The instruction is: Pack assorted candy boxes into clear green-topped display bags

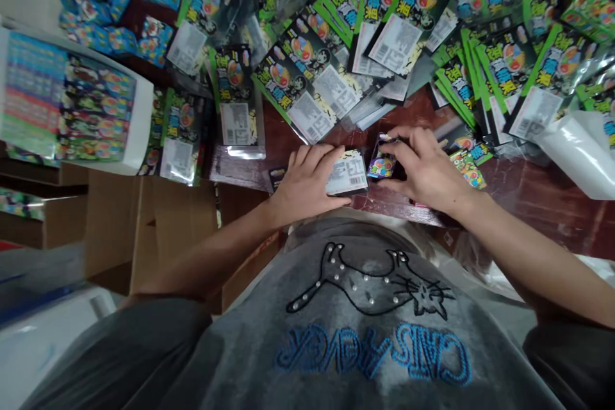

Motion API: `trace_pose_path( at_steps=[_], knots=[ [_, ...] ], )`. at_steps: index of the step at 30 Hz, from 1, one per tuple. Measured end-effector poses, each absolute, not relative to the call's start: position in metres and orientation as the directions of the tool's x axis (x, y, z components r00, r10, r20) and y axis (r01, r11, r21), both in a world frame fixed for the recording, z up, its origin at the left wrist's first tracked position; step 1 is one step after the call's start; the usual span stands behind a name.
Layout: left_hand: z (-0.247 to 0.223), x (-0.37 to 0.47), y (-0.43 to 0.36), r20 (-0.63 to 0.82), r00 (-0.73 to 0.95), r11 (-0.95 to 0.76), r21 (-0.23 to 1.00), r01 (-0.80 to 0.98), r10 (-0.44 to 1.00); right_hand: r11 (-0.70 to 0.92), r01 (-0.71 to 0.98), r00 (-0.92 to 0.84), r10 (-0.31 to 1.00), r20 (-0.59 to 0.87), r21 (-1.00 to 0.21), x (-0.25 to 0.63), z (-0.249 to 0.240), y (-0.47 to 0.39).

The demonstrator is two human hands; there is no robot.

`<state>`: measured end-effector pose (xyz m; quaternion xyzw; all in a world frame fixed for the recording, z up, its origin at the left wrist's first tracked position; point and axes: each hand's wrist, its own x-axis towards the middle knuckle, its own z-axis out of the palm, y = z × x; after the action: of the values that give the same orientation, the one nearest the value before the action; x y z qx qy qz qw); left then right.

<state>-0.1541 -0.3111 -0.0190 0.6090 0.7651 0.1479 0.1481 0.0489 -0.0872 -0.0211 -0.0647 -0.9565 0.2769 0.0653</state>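
Note:
My left hand (307, 180) lies flat across a black printed plastic bag (346, 173) near the front edge of the table. Its thumb is spread away from the fingers, and the bag's white label shows on the right of the hand. Just beside that bag's right end, my right hand (425, 165) pinches a small purple printed packet (382, 157) between thumb and fingers. Beyond the right wrist, a yellow-green printed packet (468, 170) rests on the table, partly covered by the hand.
Many black-and-green printed bags (307, 70) lie in overlapping piles along the table's back. At left are blue packets (156, 41) and a white box (141, 122) of colourful packs. Open cardboard boxes (177, 218) stand below the table's left. White plastic film (579, 154) lies at right.

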Motion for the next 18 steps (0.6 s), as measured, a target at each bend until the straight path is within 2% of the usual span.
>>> trace_pose_path(
  at_steps=[3,9,15,18],
  knots=[
    [-0.019,-0.157,-0.309,-0.031,-0.192,0.188,0.403,0.896,0.981,0.806,0.067,-0.989,0.131,0.067,-0.588,0.054,-0.022,-0.097],
    [-0.018,-0.157,-0.302,-0.045,-0.058,0.072,0.46,0.885,0.997,0.763,-0.054,-0.998,-0.018,0.062,-0.644,0.061,-0.021,-0.098],
    [-0.022,-0.152,-0.293,-0.008,-0.004,0.007,0.416,0.909,1.0,0.705,0.105,-0.976,0.209,0.064,-0.702,0.073,-0.031,-0.123],
    [-0.022,-0.147,-0.287,-0.041,0.012,0.006,0.42,0.907,0.999,0.688,0.05,-0.991,0.127,0.052,-0.724,0.089,-0.024,-0.125]
  ],
)
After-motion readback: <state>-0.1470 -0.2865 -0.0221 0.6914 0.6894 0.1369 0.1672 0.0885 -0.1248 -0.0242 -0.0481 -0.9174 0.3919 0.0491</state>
